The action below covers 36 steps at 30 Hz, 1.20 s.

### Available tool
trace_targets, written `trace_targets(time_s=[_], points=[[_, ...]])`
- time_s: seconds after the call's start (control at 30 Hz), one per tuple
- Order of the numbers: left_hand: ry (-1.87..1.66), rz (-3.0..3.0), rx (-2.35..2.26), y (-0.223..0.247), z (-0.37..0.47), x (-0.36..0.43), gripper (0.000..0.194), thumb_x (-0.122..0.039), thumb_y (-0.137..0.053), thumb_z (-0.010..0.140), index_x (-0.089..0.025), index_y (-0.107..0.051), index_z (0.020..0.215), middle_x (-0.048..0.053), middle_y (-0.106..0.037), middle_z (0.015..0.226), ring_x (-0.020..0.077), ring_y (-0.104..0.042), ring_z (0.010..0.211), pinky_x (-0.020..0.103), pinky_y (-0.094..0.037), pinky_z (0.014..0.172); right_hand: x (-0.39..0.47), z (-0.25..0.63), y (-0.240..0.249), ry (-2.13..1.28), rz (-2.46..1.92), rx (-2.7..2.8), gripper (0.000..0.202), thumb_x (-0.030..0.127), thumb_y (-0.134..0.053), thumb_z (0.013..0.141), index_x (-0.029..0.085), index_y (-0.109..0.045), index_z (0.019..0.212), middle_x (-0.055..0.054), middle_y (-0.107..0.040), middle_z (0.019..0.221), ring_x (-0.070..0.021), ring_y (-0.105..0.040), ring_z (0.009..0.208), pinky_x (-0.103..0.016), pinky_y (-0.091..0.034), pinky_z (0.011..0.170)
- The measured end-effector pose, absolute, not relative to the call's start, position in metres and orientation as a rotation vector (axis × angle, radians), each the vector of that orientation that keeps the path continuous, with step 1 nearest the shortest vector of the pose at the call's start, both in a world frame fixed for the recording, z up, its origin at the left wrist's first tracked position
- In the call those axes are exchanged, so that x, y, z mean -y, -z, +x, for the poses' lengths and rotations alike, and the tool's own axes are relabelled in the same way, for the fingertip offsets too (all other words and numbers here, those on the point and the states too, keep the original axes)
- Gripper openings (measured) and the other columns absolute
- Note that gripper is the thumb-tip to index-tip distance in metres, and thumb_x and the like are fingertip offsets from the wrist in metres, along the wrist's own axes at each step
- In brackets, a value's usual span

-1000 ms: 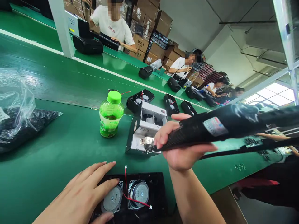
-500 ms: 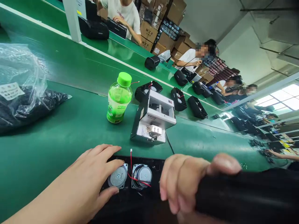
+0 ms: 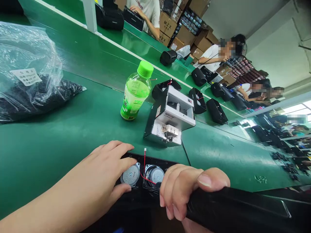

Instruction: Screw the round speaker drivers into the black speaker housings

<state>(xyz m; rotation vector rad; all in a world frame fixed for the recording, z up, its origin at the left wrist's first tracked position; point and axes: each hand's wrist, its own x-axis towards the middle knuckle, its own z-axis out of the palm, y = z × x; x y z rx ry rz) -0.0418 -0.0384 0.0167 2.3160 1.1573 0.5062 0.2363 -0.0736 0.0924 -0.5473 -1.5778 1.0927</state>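
Note:
My left hand [image 3: 104, 171] lies at the left end of a black panel [image 3: 143, 204], fingers spread. Its index finger and thumb touch or hover beside the left round speaker driver [image 3: 130, 174]. A second speaker driver [image 3: 155, 174] sits to its right, with a red wire [image 3: 144, 161] and white plug rising between them. My right hand [image 3: 184, 187] is wrapped round a black electric screwdriver [image 3: 238, 207], thumb on top. The tool's ribbed nose is close to the right driver; its tip is hard to make out.
A white and black screw feeder [image 3: 170, 119] stands beyond the panel, a green-capped drink bottle [image 3: 136, 92] to its left. A clear bag [image 3: 31, 71] of black pieces lies far left. Black speaker housings [image 3: 216, 111] line the bench behind; co-workers [image 3: 211, 58] sit across.
My right hand and the screwdriver have moved left, bringing the tool's nose to the right driver. My left hand keeps its place on the panel. The whole view has shifted slightly.

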Motion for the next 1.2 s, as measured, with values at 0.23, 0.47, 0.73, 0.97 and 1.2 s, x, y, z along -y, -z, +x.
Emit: trace_targets(time_s=[0.23,0.47,0.73,0.97,1.2], points=[[-0.551,2.341,-1.136,-0.013,-0.042,0.039,0.057,-0.024,-0.109,0.083,-0.045,-0.095,0.134,0.0,-0.085,0.171,0.0452,-0.082,0.155,0.074,-0.074,0.128,0.078,0.235,-0.089,-1.069,-0.632,1.671,0.046,0.034,-0.048,0.14,0.047,-0.081,0.168,0.005,-0.088,0.073,-0.0192,-0.077,0.045,-0.035,-0.078,0.059],[-0.529,2.337,-1.144,-0.015,-0.042,0.042,0.059,-0.022,-0.108,0.083,-0.043,-0.095,0.136,0.001,-0.085,0.172,0.0458,-0.081,0.157,0.074,-0.074,0.127,0.077,0.231,-0.077,-1.065,-0.465,1.572,0.039,0.033,-0.051,0.139,0.039,-0.085,0.157,0.008,-0.079,0.063,-0.0138,-0.063,0.033,-0.028,-0.07,0.051],[-0.539,2.35,-1.124,-0.015,-0.042,0.041,0.059,-0.022,-0.107,0.082,-0.042,-0.095,0.137,0.002,-0.086,0.171,0.0454,-0.082,0.155,0.071,-0.075,0.125,0.051,0.208,-0.097,-1.087,-0.935,1.458,0.047,0.077,-0.096,0.105,0.042,-0.086,0.134,-0.001,-0.084,0.084,-0.0287,-0.085,0.072,-0.046,-0.077,0.065],[-0.535,2.415,-1.148,-0.021,-0.037,0.044,0.055,-0.023,-0.108,0.082,-0.038,-0.097,0.134,0.006,-0.088,0.168,0.0486,-0.084,0.152,0.077,-0.077,0.123,0.061,0.223,-0.105,-1.236,-0.79,1.738,0.041,0.074,-0.081,0.122,0.035,-0.092,0.112,0.0,-0.084,0.078,-0.0247,-0.087,0.07,-0.041,-0.078,0.068],[-0.537,2.46,-1.15,-0.022,-0.04,0.047,0.061,-0.02,-0.109,0.078,-0.037,-0.096,0.135,0.008,-0.089,0.166,0.0475,-0.085,0.151,0.072,-0.078,0.125,0.091,0.235,-0.074,-1.074,-0.592,1.809,0.037,0.031,-0.06,0.137,0.031,-0.094,0.124,0.001,-0.089,0.073,-0.0206,-0.089,0.06,-0.036,-0.081,0.07]])
